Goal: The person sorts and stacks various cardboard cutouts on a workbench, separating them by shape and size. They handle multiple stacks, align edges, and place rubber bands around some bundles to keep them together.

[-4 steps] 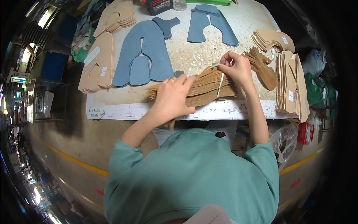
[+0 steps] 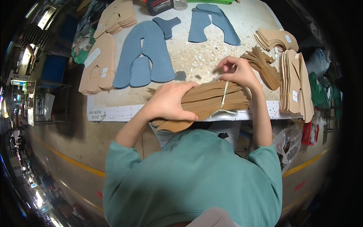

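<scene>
A thick bundle of brown, leather-like cut pieces (image 2: 211, 99) lies at the table's near edge, part of it overhanging. My left hand (image 2: 170, 102) is closed round its left end, thumb on the near side and fingers over the far side. A thin whitish tie band (image 2: 224, 96) crosses the bundle's right part, a loose end trailing along the near side. At the band's upper end, my right hand (image 2: 242, 73) is curled with thumb and fingers at the band; its fingertips are slightly blurred.
Blue cut pieces (image 2: 132, 49) lie beyond my left hand, more blue pieces (image 2: 227, 28) farther back. Tan stacks stand left (image 2: 107, 64) and right (image 2: 289, 83). Another brown bundle (image 2: 266, 73) lies right of my right hand. A dark container (image 2: 159, 6) stands at the back.
The bundle has tilted and shifted toward me, over the table edge. The band's loose end now shows on the near side. My right hand has moved slightly nearer and right.
</scene>
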The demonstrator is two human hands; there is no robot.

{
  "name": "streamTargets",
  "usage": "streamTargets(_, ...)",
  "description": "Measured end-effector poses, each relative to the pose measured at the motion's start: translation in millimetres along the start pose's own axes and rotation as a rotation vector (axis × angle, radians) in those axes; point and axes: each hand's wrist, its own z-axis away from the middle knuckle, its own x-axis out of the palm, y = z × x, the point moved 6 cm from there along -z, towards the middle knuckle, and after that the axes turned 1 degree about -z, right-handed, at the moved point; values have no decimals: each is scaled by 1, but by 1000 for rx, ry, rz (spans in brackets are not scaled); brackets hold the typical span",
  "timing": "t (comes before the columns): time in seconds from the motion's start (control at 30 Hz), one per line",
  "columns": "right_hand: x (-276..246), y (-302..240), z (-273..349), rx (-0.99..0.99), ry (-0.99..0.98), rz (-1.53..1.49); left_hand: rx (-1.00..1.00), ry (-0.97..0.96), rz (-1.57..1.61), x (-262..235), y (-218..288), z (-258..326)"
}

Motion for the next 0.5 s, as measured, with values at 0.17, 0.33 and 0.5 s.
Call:
streamTargets(0.17,11,-2,15,-146,-415,-638,28,-333,785,27,4,1)
streamTargets(0.33,-19,23,6,174,238,-1668,-252,-322,1612,44,2,16)
streamTargets(0.5,-40,-25,44,-148,560,-597,-261,-72,1882,54,-6,10)
